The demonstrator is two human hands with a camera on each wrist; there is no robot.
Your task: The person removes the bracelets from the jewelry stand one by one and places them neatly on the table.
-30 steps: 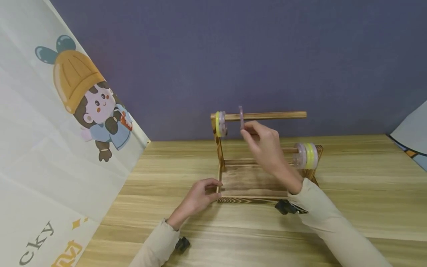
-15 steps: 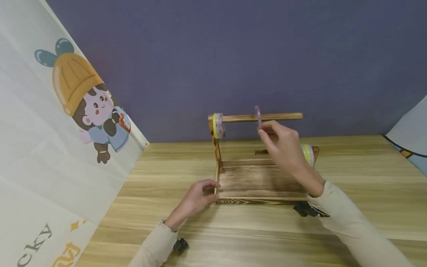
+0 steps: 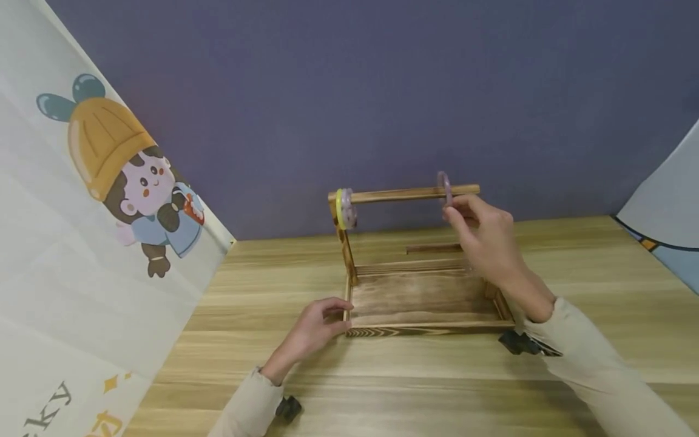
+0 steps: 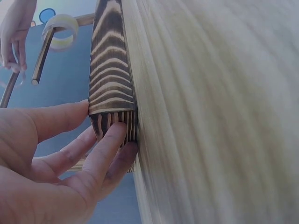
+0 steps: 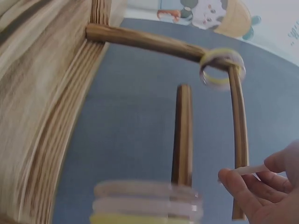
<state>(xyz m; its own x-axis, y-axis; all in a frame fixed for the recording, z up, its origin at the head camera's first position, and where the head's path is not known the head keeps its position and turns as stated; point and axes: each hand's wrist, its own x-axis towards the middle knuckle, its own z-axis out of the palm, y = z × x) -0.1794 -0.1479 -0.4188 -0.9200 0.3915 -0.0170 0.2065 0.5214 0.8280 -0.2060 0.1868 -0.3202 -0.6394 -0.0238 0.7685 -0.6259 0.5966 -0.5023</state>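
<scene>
- Over the right part of the wooden rack (image 3: 420, 300), the right hand (image 3: 494, 246) pinches a translucent purple ring (image 3: 449, 193) between thumb and fingertips, at its lower edge.
- Near the free end of the upper rod (image 3: 398, 195), that ring stands nearly edge-on to the head view, and the rod appears to run through it.
- At the rack's front left corner, the left hand (image 3: 311, 332) holds the base lightly, thumb and fingers set around the burnt-grain edge with a gap between them.
- At the rod's other end, a yellow ring (image 3: 340, 209) hangs by the upright post (image 3: 345, 252), with pale purple beside it.
- Around the lower rod (image 5: 183, 135), blurred pale rings (image 5: 145, 205) and a yellow one show in the right wrist view.
</scene>
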